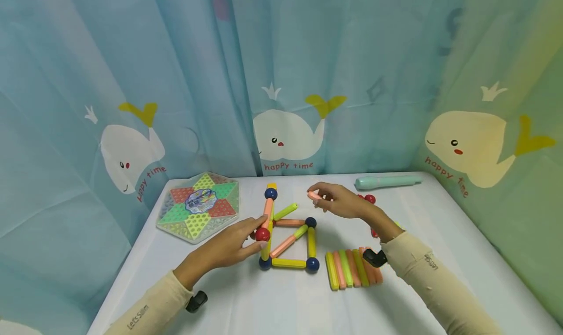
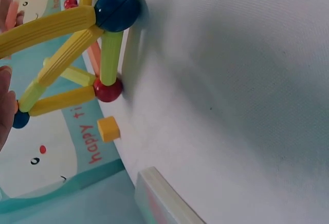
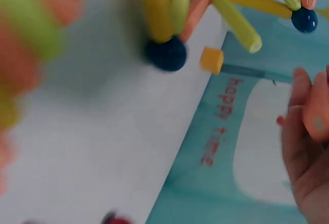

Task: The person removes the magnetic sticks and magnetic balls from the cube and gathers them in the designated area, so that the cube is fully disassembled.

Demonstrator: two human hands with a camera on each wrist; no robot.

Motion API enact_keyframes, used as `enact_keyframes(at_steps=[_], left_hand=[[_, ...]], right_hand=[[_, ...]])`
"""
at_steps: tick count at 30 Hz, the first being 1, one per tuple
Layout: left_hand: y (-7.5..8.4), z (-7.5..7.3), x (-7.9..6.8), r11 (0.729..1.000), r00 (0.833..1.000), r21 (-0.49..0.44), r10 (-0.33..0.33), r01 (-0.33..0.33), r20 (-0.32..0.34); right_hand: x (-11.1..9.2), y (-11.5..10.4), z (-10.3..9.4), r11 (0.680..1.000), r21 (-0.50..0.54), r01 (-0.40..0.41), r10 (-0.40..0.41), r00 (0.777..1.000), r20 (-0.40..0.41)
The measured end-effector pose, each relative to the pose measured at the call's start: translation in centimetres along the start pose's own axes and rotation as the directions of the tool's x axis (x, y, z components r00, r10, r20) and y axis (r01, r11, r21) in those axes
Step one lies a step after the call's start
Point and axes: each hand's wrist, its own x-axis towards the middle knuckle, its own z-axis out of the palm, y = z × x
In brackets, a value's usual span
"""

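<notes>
A frame of magnetic rods and balls stands mid-table, with yellow rods [image 1: 289,263], a blue ball [image 1: 313,264] at a lower corner and another blue ball [image 1: 270,194] at the top. My left hand [image 1: 235,242] grips the frame's red ball [image 1: 262,234] between thumb and fingers, where an orange rod [image 1: 267,209] meets it. To the right of the frame, my right hand [image 1: 338,200] pinches a loose orange rod [image 1: 314,196] above the table. That rod [image 3: 317,112] also shows in the right wrist view. A green rod [image 1: 286,211] juts out from the frame.
A row of several coloured rods [image 1: 344,269] lies at the front right. Red balls [image 1: 370,198] sit partly behind the right forearm. At the back are a Chinese checkers board [image 1: 200,207], a yellow block [image 2: 108,129] and a teal stick-like object [image 1: 387,181]. A whale-print curtain [image 1: 286,56] hangs behind.
</notes>
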Motion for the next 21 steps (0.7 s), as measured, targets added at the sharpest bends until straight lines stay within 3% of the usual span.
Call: enact_keyframes(at_steps=[6, 12, 16, 21], left_hand=[[0.1, 0.0, -0.1, 1.0, 1.0, -0.022, -0.022, 0.022, 0.009], [0.1, 0.0, -0.2, 0.999, 0.999, -0.021, -0.042, 0.042, 0.002], [0.1, 0.2, -0.2, 0.999, 1.0, -0.027, -0.029, 0.029, -0.004], [0.2, 0.3, -0.1, 0.999, 1.0, -0.03, -0.022, 0.022, -0.007]], right_hand=[[-7.0, 2.5, -1.3, 0.997, -0.026, -0.076, 0.075, 0.996, -0.04], [-12.9, 5.5, -1.0, 0.992, 0.019, -0.122, 0.122, 0.993, -0.007], [-15.5, 7.4, -0.3, 0.98, 0.014, -0.199, 0.199, 0.98, -0.021], [-16.9, 8.9, 1.0, 0.94, -0.049, -0.337, 0.333, 0.94, -0.066]])
